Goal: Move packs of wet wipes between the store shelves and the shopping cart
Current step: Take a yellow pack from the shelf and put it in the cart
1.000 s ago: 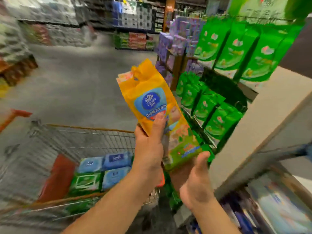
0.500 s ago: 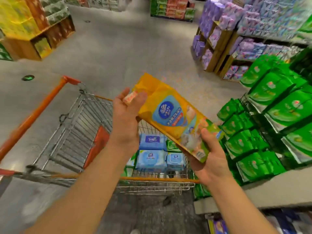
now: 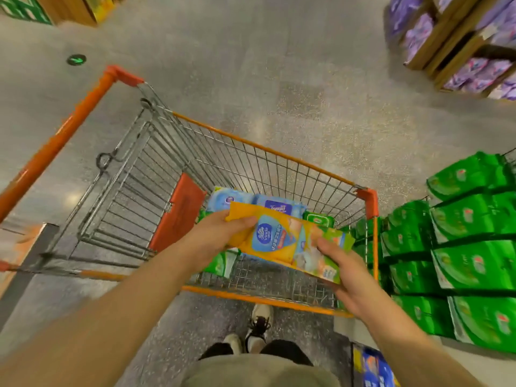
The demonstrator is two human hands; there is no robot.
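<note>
Both hands hold one long yellow-orange plastic pack of wet wipes with a blue label (image 3: pixel 282 241) over the wire shopping cart with orange rim and handle (image 3: pixel 251 145). The left hand (image 3: pixel 215 236) grips the pack's left end, thumb on top and fingers curled under. The right hand (image 3: pixel 344 270) grips the right, greenish end, thumb on the face and fingers underneath. The pack lies roughly flat, tilted down to the right, above the cart's basket and not touching the packs below.

In the basket: light-blue wipe packs (image 3: pixel 226 198), one with a dark blue label (image 3: pixel 282 209), and green packs (image 3: pixel 318 219) beside them; another green pack (image 3: pixel 223 262) shows under the left wrist. An orange-red flap (image 3: pixel 178 216) stands at the basket's left end.

Right of the cart, stacked green bags (image 3: pixel 472 247) fill a low shelf. Purple packs in wooden crates (image 3: pixel 472 71) sit top right. Grey speckled floor (image 3: pixel 279 65); the person's shoes (image 3: pixel 258 328) are just behind the cart.
</note>
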